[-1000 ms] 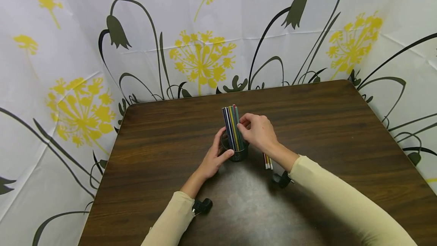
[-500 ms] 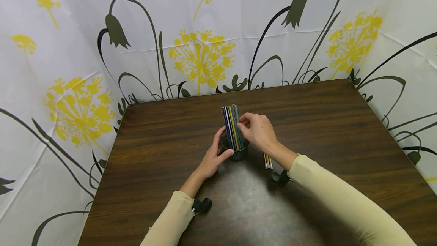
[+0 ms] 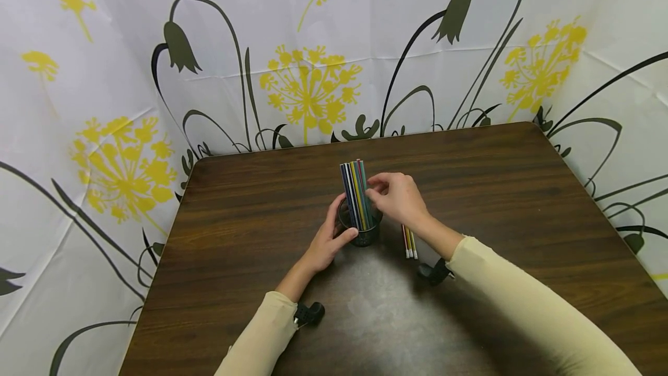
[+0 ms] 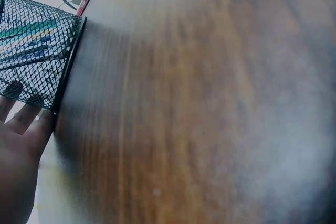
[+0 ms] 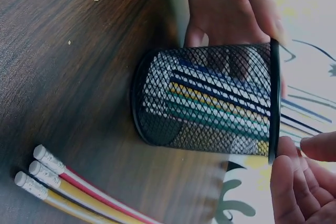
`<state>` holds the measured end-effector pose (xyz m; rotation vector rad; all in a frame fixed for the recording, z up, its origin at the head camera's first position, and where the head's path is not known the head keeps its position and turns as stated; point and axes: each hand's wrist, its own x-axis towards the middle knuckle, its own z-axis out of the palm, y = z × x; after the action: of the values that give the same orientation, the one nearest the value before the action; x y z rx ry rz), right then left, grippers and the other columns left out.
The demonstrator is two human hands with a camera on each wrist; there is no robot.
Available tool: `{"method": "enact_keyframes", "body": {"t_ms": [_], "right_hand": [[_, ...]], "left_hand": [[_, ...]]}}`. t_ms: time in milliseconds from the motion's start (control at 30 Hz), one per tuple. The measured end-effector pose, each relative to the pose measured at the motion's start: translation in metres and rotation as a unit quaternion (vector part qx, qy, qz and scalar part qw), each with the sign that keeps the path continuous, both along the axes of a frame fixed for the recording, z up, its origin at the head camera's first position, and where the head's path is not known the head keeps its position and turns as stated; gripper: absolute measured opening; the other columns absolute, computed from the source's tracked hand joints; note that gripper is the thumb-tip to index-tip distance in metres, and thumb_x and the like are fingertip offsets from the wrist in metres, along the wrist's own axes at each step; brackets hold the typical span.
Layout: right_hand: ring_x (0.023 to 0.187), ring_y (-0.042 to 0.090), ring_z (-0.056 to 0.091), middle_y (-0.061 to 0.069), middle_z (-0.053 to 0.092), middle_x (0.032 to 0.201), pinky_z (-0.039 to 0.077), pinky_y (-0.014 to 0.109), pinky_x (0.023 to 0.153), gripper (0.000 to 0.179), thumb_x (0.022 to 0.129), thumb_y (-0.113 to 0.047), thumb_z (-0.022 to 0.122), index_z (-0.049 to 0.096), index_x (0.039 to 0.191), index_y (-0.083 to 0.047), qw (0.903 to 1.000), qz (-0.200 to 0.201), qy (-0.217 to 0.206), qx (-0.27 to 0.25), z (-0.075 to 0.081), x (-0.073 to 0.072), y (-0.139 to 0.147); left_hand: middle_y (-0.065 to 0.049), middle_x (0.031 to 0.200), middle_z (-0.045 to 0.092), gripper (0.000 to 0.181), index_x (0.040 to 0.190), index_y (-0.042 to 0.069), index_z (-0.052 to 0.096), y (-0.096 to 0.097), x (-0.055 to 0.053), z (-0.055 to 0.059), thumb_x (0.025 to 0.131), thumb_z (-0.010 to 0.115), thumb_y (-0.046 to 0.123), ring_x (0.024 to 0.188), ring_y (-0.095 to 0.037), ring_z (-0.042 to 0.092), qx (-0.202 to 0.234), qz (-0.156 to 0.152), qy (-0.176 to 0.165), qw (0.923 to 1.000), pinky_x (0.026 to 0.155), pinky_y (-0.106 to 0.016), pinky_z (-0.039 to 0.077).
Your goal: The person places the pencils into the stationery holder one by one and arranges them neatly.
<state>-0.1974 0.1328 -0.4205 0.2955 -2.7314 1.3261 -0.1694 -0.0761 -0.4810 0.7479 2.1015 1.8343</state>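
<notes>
Mesh cup (image 3: 365,239), black, one: upright on the wood-grain surface (image 3: 261,208), gripped by the left hand (image 3: 325,243), thumb over the near rim, fingers round the side.

Standing pencils (image 3: 355,196), several: inside the cup, leaning slightly left, upper lengths above the rim.

Right hand (image 3: 400,197): thumb and fingers close together at the bundle's right flank; whether they pinch a pencil cannot be told.

Change, last half second: right hand shifted slightly rightward, more of the loose pencils (image 3: 412,242) uncovered; cup and left hand as before. Bearing on the work, as judged: a small adjustment at the bundle, no new stage.

Loose pencils, three: lying right of the cup, near but apart; eraser ends toward the person, far ends hidden.

Edges: far and left edges of the surface well apart from the cup.

Room: ample leftward and nearward; tighter rightward, shared by loose pencils and right hand.
</notes>
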Motion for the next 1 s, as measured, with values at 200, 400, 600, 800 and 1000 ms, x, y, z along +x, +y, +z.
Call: {"method": "enact_keyframes", "body": {"t_ms": [200, 400, 600, 800, 1000], "right_hand": [[0.059, 0.01, 0.065, 0.001, 0.069, 0.079, 0.052, 0.03, 0.053, 0.017, 0.092, -0.012, 0.067, 0.071, 0.107, -0.006, 0.9995, -0.008, 0.013, -0.029, -0.001, -0.004, 0.017], [0.064, 0.014, 0.064, 0.0, 0.069, 0.08, 0.049, 0.032, 0.059, 0.015, 0.091, -0.016, 0.068, 0.072, 0.102, -0.008, 0.998, -0.06, -0.013, 0.018, -0.019, -0.011, 0.045], [0.065, 0.014, 0.064, 0.003, 0.071, 0.082, 0.048, 0.032, 0.061, 0.017, 0.09, -0.02, 0.069, 0.073, 0.099, -0.006, 0.9912, -0.062, -0.091, 0.074, -0.048, -0.014, 0.069], [0.062, 0.013, 0.064, 0.003, 0.069, 0.08, 0.049, 0.03, 0.056, 0.021, 0.091, -0.026, 0.071, 0.072, 0.097, -0.006, 0.9836, -0.076, -0.148, 0.07, -0.071, -0.013, 0.077], [0.061, 0.013, 0.063, 0.002, 0.069, 0.076, 0.049, 0.03, 0.055, 0.021, 0.089, -0.026, 0.073, 0.073, 0.094, -0.006, 0.9819, -0.089, -0.155, 0.064, -0.077, -0.013, 0.076]], "left_hand": [[-0.026, 0.152, 0.027, 0.074, 0.157, 0.011, 0.01, 0.0, 0.0, 0.0, 0.098, 0.054, 0.0, 0.132, -0.042, 0.04, 0.001, 0.001, 0.001, 1.0, 0.106, -0.059, 0.032], [-0.024, 0.154, 0.026, 0.075, 0.157, 0.01, 0.009, 0.0, 0.0, 0.0, 0.098, 0.055, 0.003, 0.132, -0.039, 0.041, -0.007, 0.001, 0.0, 1.0, 0.108, -0.055, 0.032], [-0.025, 0.153, 0.028, 0.075, 0.156, 0.009, 0.009, 0.0, 0.002, 0.0, 0.098, 0.055, 0.002, 0.132, -0.038, 0.042, -0.008, 0.002, 0.005, 1.0, 0.107, -0.053, 0.034], [-0.024, 0.153, 0.029, 0.074, 0.157, 0.011, 0.01, -0.001, 0.003, 0.002, 0.098, 0.056, 0.005, 0.132, -0.036, 0.044, -0.014, 0.006, 0.0, 0.9999, 0.107, -0.051, 0.035], [-0.024, 0.154, 0.027, 0.074, 0.157, 0.011, 0.009, -0.002, 0.003, 0.003, 0.099, 0.055, 0.005, 0.133, -0.036, 0.041, -0.021, 0.006, -0.001, 0.9998, 0.108, -0.052, 0.033]]}}
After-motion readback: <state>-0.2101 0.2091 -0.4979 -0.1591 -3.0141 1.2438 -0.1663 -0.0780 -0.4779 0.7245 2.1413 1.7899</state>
